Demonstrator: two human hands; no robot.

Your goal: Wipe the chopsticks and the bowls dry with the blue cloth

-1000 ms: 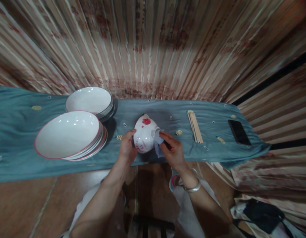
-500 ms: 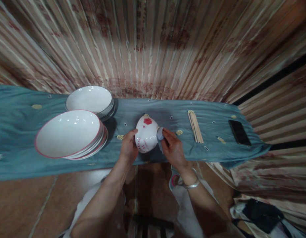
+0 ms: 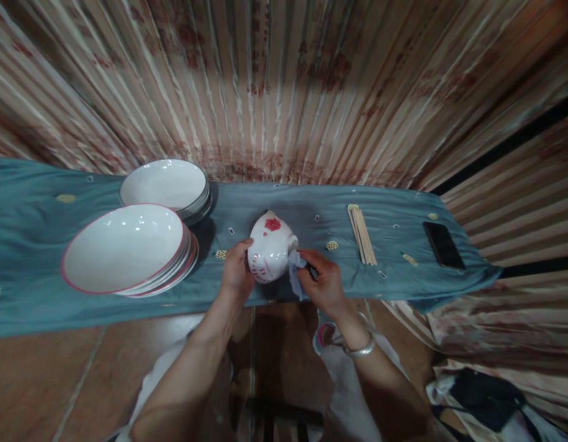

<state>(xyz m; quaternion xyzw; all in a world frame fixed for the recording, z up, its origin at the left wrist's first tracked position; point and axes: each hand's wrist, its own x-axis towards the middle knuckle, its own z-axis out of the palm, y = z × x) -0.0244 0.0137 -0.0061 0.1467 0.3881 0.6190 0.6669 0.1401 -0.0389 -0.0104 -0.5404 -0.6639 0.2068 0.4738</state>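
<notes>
A white bowl (image 3: pixel 271 250) with a red flower and red lettering is tipped on its side above the cloth, its foot facing right. My left hand (image 3: pixel 238 268) grips the bowl by its rim, with the thumb on the outside; the other fingers are hidden behind it. In my right hand (image 3: pixel 323 281) is a pale blue-grey cloth (image 3: pixel 296 274), pinched between the fingers and touching the bowl beside its foot. The inside of the bowl is out of sight.
Left of my hands stand a stack of red-rimmed bowls (image 3: pixel 122 248) and a stack of dark-rimmed bowls (image 3: pixel 164 184). Several chopsticks (image 3: pixel 362 236) and a black phone (image 3: pixel 443 245) lie to the right on the teal tablecloth (image 3: pixel 247 196). A pleated curtain (image 3: pixel 284 92) hangs behind.
My right hand has shifted slightly down with the cloth, from the bowl's foot to just below it, so the foot shows more. The bowl stays in my left hand.
</notes>
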